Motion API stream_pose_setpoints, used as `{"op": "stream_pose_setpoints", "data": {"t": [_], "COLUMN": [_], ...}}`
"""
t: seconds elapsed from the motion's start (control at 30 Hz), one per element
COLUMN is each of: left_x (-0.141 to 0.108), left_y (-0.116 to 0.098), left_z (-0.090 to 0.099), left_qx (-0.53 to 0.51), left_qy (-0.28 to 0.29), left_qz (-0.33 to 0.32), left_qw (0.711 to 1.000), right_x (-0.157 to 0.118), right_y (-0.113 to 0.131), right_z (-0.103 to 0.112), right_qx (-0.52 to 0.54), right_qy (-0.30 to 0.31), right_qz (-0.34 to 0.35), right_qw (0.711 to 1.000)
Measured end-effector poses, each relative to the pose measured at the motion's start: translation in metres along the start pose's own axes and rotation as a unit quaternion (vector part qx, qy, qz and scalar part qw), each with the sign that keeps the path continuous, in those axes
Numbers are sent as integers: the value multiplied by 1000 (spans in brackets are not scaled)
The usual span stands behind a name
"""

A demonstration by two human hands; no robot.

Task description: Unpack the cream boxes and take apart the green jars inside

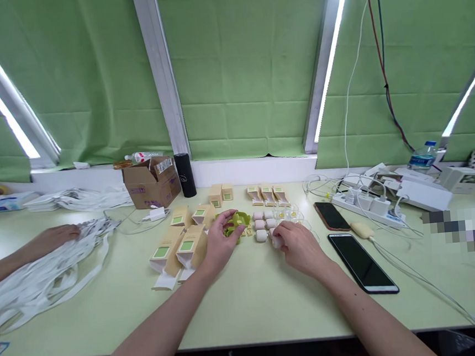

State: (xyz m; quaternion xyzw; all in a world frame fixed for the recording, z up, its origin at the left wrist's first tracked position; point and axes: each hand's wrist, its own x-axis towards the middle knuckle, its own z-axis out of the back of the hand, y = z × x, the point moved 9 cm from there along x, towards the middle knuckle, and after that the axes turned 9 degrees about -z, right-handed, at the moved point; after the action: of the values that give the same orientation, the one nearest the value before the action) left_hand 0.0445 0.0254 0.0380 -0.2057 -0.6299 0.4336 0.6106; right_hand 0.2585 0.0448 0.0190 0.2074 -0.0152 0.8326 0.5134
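Note:
My left hand (221,239) curls its thumb and fingers around a green plastic piece (241,218) in the middle of the table. To its right, my right hand (301,245) is closed with fingertips pinching a small pale pink block-like piece (277,241). Several similar pale pink pieces (260,225) stand in short rows between the hands. Clear rounded plastic parts (292,212) lie just behind my right hand, partly hidden by it. Tiny yellowish pieces (248,231) are beside the green one. Left of my left hand are several open tan cartons (191,247) with green labels.
Smaller tan boxes (266,194) stand farther back. Two phones (363,261) and a power strip (367,211) with cables lie right. A brown cardboard box (150,185) and black cylinder (184,175) stand behind. At left, another person's hand (55,241) touches white straps (62,271).

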Motion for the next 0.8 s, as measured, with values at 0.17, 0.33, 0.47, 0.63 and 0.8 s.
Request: {"op": "stream_pose_setpoints", "data": {"t": [0.17,0.33,0.47,0.63,0.8], "left_x": [-1,-1,0,-1,-2], "left_y": [2,4,3,3,4], "left_z": [-1,-1,-1,0,-1], "left_qx": [-2,-5,-6,-7,-12], "left_qy": [5,9,7,3,10], "left_qz": [8,13,11,7,12], "left_qw": [1000,1000,1000,1000,1000], "right_x": [0,-1,-1,-2,-3], "right_y": [1,6,7,7,7], "right_z": [-2,-4,-5,-2,0], "right_qx": [-4,-16,-23,-10,23], "right_qy": [2,0,3,5,7], "right_qz": [11,27,27,25,28], "right_qw": [1000,999,999,1000,999]}}
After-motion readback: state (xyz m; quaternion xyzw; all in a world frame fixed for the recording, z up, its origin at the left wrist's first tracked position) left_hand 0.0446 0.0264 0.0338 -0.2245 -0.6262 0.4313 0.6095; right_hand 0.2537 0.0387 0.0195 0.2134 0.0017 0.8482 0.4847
